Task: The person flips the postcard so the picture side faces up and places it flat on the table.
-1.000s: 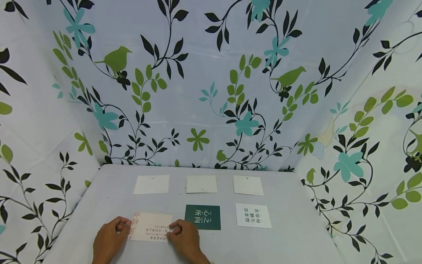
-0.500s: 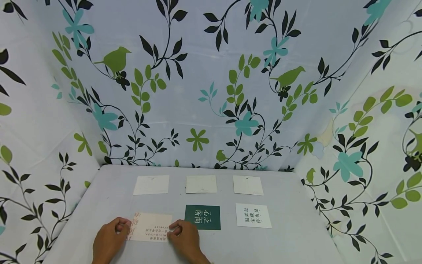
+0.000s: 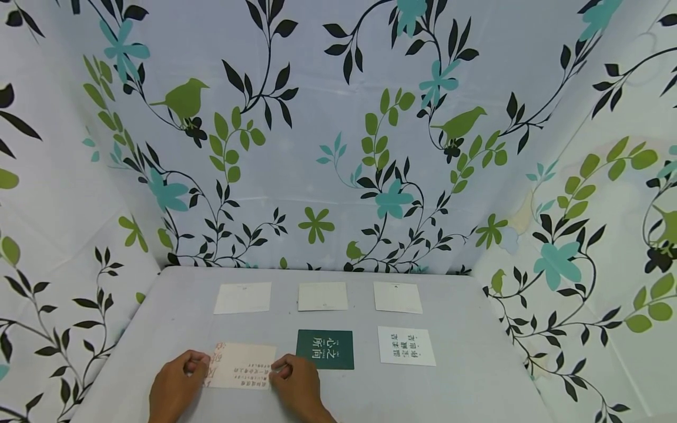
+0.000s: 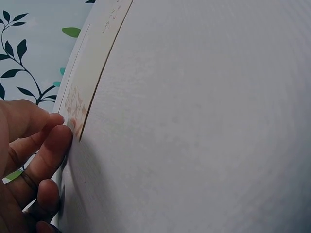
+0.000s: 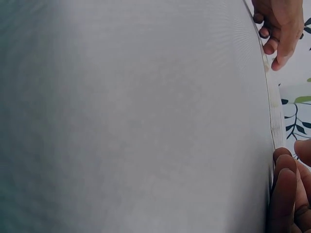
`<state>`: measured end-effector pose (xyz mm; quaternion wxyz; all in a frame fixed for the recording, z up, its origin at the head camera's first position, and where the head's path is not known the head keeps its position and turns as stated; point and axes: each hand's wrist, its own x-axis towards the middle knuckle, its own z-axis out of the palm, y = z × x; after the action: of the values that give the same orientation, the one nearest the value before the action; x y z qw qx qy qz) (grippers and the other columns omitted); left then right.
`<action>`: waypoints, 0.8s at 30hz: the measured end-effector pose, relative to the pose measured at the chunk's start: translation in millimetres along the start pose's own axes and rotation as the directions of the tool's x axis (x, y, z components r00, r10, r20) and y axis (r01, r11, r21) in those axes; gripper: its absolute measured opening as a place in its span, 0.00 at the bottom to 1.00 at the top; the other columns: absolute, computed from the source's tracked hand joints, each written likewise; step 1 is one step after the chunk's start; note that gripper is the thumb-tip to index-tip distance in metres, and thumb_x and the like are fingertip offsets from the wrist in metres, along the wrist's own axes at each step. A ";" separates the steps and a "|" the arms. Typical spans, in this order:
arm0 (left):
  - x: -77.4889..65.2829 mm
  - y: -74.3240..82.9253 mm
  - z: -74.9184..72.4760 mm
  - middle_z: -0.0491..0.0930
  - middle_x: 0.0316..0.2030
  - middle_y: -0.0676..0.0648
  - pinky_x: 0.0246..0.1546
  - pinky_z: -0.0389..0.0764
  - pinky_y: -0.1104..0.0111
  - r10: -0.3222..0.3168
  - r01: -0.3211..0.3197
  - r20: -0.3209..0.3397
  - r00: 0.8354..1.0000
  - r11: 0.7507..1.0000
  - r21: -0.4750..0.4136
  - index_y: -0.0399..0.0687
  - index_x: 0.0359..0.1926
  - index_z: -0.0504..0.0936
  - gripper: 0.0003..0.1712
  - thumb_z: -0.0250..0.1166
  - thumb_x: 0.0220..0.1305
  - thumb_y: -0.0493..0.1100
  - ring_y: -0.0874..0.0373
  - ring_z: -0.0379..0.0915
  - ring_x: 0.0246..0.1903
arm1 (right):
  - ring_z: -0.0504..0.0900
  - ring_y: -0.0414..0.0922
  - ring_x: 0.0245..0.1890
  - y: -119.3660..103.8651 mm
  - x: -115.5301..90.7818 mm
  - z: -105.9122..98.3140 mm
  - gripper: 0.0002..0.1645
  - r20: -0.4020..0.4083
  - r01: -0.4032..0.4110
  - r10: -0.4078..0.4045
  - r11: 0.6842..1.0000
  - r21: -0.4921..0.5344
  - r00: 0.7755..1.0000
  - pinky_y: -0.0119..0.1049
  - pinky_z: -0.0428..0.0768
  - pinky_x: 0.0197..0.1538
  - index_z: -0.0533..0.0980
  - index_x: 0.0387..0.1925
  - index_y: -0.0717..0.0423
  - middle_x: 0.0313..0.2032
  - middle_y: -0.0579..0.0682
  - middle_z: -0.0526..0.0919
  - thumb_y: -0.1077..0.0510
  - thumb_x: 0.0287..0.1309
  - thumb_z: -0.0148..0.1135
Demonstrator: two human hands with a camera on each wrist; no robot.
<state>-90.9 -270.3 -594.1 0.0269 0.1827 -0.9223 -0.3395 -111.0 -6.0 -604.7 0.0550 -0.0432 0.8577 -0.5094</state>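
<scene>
In the head view a pale pink card (image 3: 241, 365) with reddish print lies flat on the table. My left hand (image 3: 178, 383) is at its left edge, thumb and index fingertips close together. My right hand (image 3: 297, 383) is at its right edge, fingers bent loosely. In the left wrist view the left fingertips (image 4: 60, 133) touch the printed end of the card (image 4: 95, 63). The right wrist view shows the right thumb (image 5: 303, 151) apart from the fingers, which meet the near end of the card. Neither hand clearly pinches it.
Right of the pink card lie a dark green card (image 3: 325, 349) with white characters and a white card (image 3: 406, 346) with black characters. Three off-white cards, left (image 3: 243, 298), middle (image 3: 322, 296) and right (image 3: 398, 297), form the back row. Patterned cloth (image 3: 317, 147) surrounds the table (image 3: 449, 388).
</scene>
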 end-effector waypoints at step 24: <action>2.0 -3.8 0.0 0.86 0.29 0.54 0.33 0.68 0.64 -0.014 0.015 0.022 1.000 1.000 -0.019 0.42 0.48 0.88 0.15 0.62 0.74 0.48 0.58 0.74 0.29 | 0.71 0.30 0.22 -1.3 -0.4 0.0 0.07 -0.014 -0.005 0.005 1.000 -0.004 1.000 0.28 0.68 0.31 0.87 0.31 0.43 0.18 0.34 0.77 0.61 0.55 0.77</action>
<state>-91.5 -273.7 -596.6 0.0162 0.1855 -0.9179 -0.3504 -110.6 -6.5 -603.5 0.0502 -0.0374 0.8592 -0.5078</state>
